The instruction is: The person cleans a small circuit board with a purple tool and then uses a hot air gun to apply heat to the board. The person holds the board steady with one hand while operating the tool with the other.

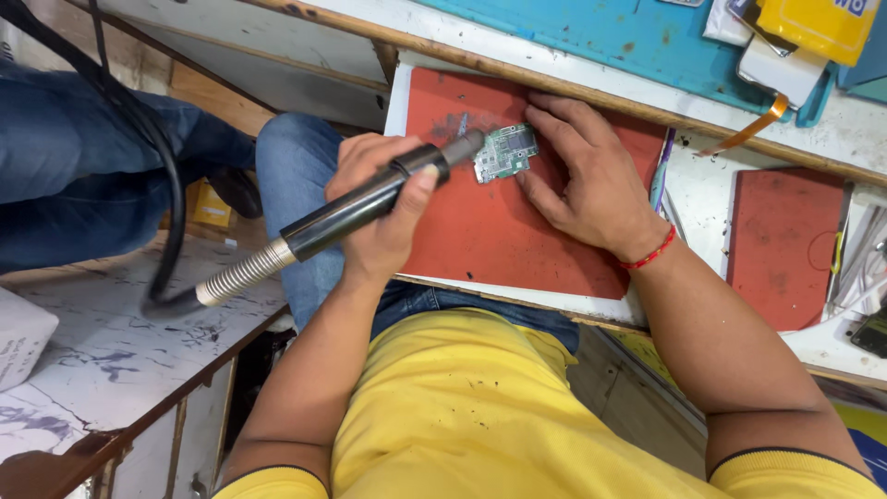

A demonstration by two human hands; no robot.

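In the head view, a dark hot-air handpiece (370,199) with a metal spring collar is gripped fully by the left hand (374,208), its nozzle aimed at a small green circuit board (505,152). The board is lying on a red mat (499,231) and is pinned at its edge by the flat, open fingers of the right hand (587,180). The board is judged light, thin, stiff and fragile; it is best held by its edges.

light: bright, even | shadows: soft | focus: sharp | blur: none | glare: slight
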